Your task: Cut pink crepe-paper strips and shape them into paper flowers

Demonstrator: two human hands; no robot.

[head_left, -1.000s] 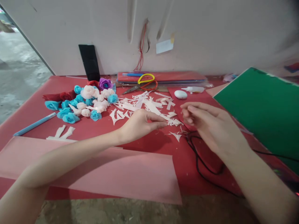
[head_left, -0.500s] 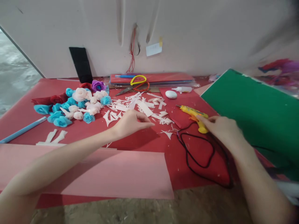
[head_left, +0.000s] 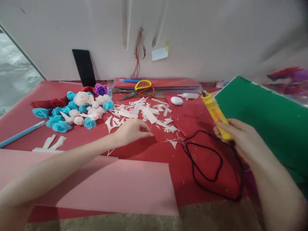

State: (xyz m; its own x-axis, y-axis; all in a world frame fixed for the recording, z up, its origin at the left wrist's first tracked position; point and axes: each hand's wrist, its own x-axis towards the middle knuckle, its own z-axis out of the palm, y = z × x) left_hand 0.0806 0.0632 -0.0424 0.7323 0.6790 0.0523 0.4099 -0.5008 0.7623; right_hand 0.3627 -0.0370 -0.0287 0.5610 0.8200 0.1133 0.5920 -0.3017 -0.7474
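My right hand (head_left: pixel 243 141) is closed round the handle of a yellow glue gun (head_left: pixel 214 112), which it holds lifted with the nozzle pointing away from me. Its black cord (head_left: pixel 204 166) loops over the red sheet below. My left hand (head_left: pixel 131 131) rests on the red surface beside a scatter of white paper scraps (head_left: pixel 144 112). Its fingers are pinched together, and anything between them is too small to see. A large pink paper sheet (head_left: pixel 108 183) lies under my left forearm.
Blue, pink, purple and red paper roses (head_left: pixel 79 109) are heaped at the left. Scissors (head_left: pixel 139 88) lie on stacked paper at the back, near a white oval object (head_left: pixel 176 100) and a small glue bottle (head_left: pixel 190 95). A green sheet (head_left: pixel 264 118) is at the right, a blue stick (head_left: pixel 21 134) at the left.
My right hand moved right from the scraps, took hold of the glue gun and lifted it off the red sheet. My left hand stayed by the scraps, fingers pinched.
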